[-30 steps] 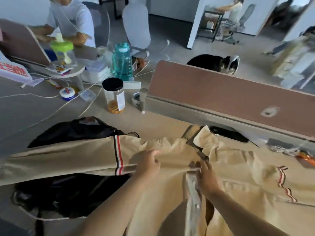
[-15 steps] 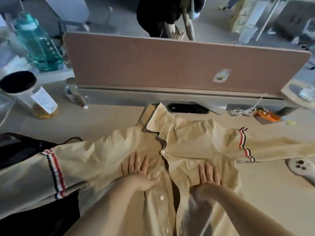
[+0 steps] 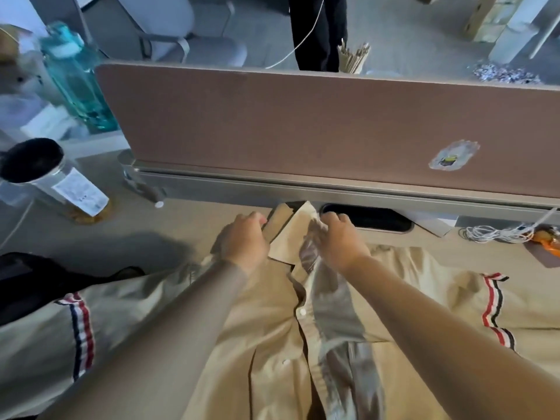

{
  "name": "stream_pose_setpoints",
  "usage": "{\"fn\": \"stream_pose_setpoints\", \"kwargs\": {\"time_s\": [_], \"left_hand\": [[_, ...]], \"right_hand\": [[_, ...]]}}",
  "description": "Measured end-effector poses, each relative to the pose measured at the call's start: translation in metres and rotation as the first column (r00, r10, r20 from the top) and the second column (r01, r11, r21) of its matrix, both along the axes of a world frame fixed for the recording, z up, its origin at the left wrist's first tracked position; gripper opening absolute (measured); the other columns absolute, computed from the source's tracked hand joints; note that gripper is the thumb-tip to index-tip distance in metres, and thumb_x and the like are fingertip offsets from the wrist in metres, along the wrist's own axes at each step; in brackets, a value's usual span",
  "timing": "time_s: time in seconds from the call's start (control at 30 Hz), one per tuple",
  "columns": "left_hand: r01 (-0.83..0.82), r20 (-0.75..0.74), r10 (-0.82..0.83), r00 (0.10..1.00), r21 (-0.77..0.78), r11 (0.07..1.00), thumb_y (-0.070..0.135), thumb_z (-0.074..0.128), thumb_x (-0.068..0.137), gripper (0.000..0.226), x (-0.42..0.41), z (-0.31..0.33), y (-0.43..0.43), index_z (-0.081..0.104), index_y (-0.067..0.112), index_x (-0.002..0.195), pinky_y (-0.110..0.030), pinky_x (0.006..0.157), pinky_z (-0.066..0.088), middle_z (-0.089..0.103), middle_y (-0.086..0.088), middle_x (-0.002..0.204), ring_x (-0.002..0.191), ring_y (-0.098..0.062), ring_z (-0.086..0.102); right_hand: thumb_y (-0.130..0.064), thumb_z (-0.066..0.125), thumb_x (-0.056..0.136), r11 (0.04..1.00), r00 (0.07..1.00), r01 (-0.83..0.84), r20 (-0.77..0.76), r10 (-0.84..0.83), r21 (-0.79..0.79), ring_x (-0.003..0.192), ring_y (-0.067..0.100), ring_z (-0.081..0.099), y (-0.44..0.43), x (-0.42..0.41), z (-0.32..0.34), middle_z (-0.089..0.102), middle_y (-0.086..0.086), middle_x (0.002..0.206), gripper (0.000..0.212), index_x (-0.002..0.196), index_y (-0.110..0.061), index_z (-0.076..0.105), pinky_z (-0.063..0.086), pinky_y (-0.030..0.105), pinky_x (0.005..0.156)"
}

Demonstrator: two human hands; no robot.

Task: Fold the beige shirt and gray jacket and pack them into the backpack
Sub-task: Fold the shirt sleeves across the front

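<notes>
The beige shirt (image 3: 266,338) lies front-up and spread wide on the desk, a striped band on each sleeve. Its collar (image 3: 291,234) points toward the desk divider. My left hand (image 3: 244,237) grips the left collar flap with curled fingers. My right hand (image 3: 339,237) grips the right side of the collar, fingers curled over the fabric. A grey strip of cloth (image 3: 336,322) runs down the shirt's front under my right forearm. The black backpack (image 3: 27,283) lies at the left, partly under the left sleeve. No grey jacket is clearly recognisable.
A brown desk divider (image 3: 303,125) stands right behind the collar, with a black cable slot (image 3: 369,219) at its base. A black-lidded jar (image 3: 51,180) and a teal bottle (image 3: 75,77) stand at the left. Coiled white cable (image 3: 497,233) lies at the right.
Both hands have moved up from lying flat on the shirt's chest to the collar, where they now grip it. The view has tilted closer to the divider.
</notes>
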State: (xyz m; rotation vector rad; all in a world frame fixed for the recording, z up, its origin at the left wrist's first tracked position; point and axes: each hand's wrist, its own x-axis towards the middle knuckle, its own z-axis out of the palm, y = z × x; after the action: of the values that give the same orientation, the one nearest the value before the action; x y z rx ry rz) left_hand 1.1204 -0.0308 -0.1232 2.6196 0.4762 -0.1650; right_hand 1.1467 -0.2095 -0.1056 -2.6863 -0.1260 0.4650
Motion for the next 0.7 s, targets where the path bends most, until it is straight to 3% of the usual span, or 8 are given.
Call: {"fn": "stream_pose_setpoints", "kwargs": {"time_s": [0.1,0.17,0.23,0.3,0.33,0.4,0.57,0.7], "left_hand": [[-0.023,-0.043,0.022,0.999,-0.020,1.000,0.047,0.060,0.083,0.037,0.018,-0.018,0.001,0.058,0.025,0.113,-0.041,0.082,0.055,0.066,0.000,0.108,0.098,-0.025,0.063],[-0.034,-0.078,0.032,0.996,-0.020,0.999,0.055,0.060,0.079,0.039,0.019,-0.030,-0.002,0.059,0.027,0.107,-0.039,0.077,0.056,0.069,0.004,0.100,0.090,-0.023,0.064],[-0.045,-0.067,0.044,0.997,-0.015,0.999,0.053,0.063,0.080,0.036,0.017,-0.038,-0.003,0.059,0.027,0.105,-0.038,0.074,0.057,0.070,0.005,0.098,0.088,-0.021,0.065],[-0.055,-0.036,0.054,0.998,-0.021,0.998,0.049,0.062,0.085,0.032,0.018,-0.041,-0.002,0.061,0.025,0.105,-0.036,0.073,0.057,0.071,0.005,0.097,0.087,-0.020,0.065],[-0.064,-0.034,0.063,0.997,-0.031,0.997,0.047,0.061,0.086,0.030,0.019,-0.042,0.000,0.062,0.024,0.105,-0.035,0.072,0.056,0.070,0.004,0.095,0.086,-0.019,0.065],[-0.088,-0.051,0.084,0.995,-0.072,0.993,0.044,0.060,0.088,0.023,0.021,-0.046,0.005,0.063,0.023,0.098,-0.030,0.068,0.054,0.069,0.005,0.089,0.083,-0.018,0.065],[-0.112,-0.010,0.112,0.994,-0.162,0.980,0.039,0.060,0.089,0.018,0.020,-0.055,0.020,0.061,0.024,0.080,-0.030,0.067,0.049,0.068,-0.002,0.076,0.080,-0.026,0.061],[-0.197,0.031,0.208,0.978,-0.217,0.956,0.031,0.058,0.093,0.020,0.028,-0.051,0.025,0.068,0.014,0.096,-0.027,0.073,0.047,0.071,-0.005,0.089,0.085,-0.024,0.063]], "right_hand": [[-0.029,0.054,0.093,0.998,0.997,-0.069,0.017,0.070,-0.012,0.109,0.030,0.053,0.001,0.015,-0.014,0.052,0.008,0.117,0.032,0.122,-0.018,0.052,0.048,0.042,0.090],[-0.025,0.048,0.095,0.999,0.999,-0.036,-0.005,0.036,-0.010,0.090,0.026,0.059,-0.008,0.023,-0.024,0.056,0.003,0.094,0.013,0.089,-0.023,0.060,0.052,0.036,0.075],[-0.023,0.048,0.095,0.999,0.999,-0.029,0.013,0.029,0.013,0.079,0.024,0.057,-0.016,0.027,-0.031,0.053,0.001,0.082,0.025,0.070,-0.025,0.053,0.052,0.035,0.070],[-0.031,0.053,0.094,0.996,0.999,-0.053,0.007,0.053,0.075,0.088,0.018,0.054,-0.020,0.027,-0.033,0.053,0.000,0.099,0.013,0.098,-0.021,0.060,0.050,0.032,0.080],[-0.041,0.057,0.091,0.996,0.997,-0.076,-0.020,0.077,0.057,0.096,0.016,0.052,-0.021,0.027,-0.034,0.052,-0.001,0.109,0.034,0.117,-0.020,0.056,0.048,0.030,0.086],[-0.054,0.063,0.082,0.990,0.988,-0.141,-0.067,0.140,0.000,0.110,0.018,0.050,-0.023,0.028,-0.037,0.051,-0.002,0.119,0.065,0.134,-0.021,0.044,0.047,0.033,0.094],[-0.027,0.048,0.095,0.950,0.951,-0.267,0.115,0.287,-0.162,0.104,0.023,0.055,-0.023,0.026,-0.043,0.056,0.001,0.109,0.023,0.116,-0.018,0.052,0.047,0.032,0.077],[-0.026,0.043,0.097,0.998,0.993,-0.042,0.105,0.048,-0.052,0.080,0.027,0.057,-0.030,0.034,-0.045,0.057,0.006,0.092,0.015,0.093,-0.013,0.049,0.041,0.032,0.062]]}}
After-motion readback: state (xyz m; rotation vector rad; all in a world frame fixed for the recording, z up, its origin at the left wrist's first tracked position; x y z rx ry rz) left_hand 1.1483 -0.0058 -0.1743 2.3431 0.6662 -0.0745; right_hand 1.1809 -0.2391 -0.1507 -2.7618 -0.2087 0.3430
